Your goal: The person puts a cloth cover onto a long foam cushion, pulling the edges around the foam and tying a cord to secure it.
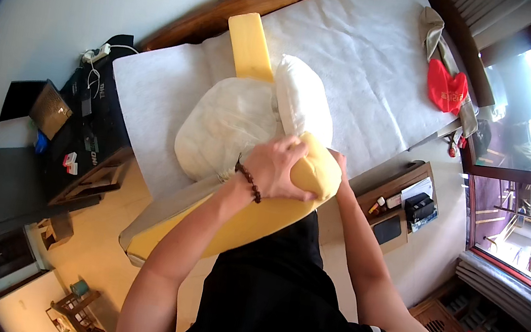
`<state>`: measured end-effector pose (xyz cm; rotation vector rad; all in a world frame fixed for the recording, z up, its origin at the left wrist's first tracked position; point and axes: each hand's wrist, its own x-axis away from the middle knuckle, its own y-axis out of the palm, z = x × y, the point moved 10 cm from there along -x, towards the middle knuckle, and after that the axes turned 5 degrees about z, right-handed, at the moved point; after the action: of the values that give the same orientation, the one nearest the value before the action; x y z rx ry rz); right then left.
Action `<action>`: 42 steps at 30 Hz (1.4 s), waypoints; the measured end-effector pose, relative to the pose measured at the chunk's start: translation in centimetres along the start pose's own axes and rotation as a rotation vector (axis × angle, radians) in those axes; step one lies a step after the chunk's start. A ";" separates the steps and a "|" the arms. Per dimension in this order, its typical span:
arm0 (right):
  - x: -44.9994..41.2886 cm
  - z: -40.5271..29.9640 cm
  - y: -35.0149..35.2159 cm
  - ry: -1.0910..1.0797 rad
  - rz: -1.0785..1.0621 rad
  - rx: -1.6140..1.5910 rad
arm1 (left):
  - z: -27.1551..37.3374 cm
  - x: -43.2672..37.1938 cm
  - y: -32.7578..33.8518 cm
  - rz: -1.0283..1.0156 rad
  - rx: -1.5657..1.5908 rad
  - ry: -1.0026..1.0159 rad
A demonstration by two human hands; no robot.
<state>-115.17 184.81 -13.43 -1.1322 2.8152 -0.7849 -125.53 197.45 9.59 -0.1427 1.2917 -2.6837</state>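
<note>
A long yellow foam cushion (236, 228) slants across in front of my body, with grey fabric (168, 208) along its far side. My left hand (278, 165), a beaded bracelet at its wrist, grips the rounded upper end of this foam, thumb and fingers spread around it. On the other side of the same end, my right hand (339, 166) holds on, its fingers mostly hidden behind the foam. Just beyond lie a white stuffed cushion (305, 98) and a wide, translucent-covered white cushion (227, 127). A flat yellow foam block (250, 47) rests farther back.
A white-covered bed-like surface (363, 47) with a wooden backboard (247, 8) bears the cushions. Beige cloth (435, 29) and a red bag (447, 87) lie at its right. A black table (93, 126) holds a laptop (51, 108). A wooden cabinet (394, 194) stands right, near a window (523, 212).
</note>
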 end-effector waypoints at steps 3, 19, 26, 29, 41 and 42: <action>-0.7 -0.1 -0.8 0.087 0.013 0.180 | 0.8 1.4 2.4 -0.004 -0.004 0.034; -3.6 -7.0 0.1 -0.133 -0.117 0.087 | -0.1 2.1 7.0 -0.152 0.096 -0.102; -3.4 -5.1 0.4 -0.109 -0.188 -0.084 | -4.8 2.5 7.3 0.028 0.384 -0.194; -3.5 -5.5 0.4 -0.098 -0.181 -0.100 | -5.5 2.2 7.6 -0.125 0.505 -0.343; -3.1 1.0 3.7 0.346 -0.347 -0.625 | -7.0 1.7 10.6 -0.211 0.514 -0.405; -3.0 0.8 3.7 0.347 -0.351 -0.627 | -7.4 1.8 10.9 -0.190 0.484 -0.412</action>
<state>-115.23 188.72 -16.32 -1.7522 3.3191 -0.0718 -127.29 196.12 -3.56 -0.7366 0.5186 -2.8199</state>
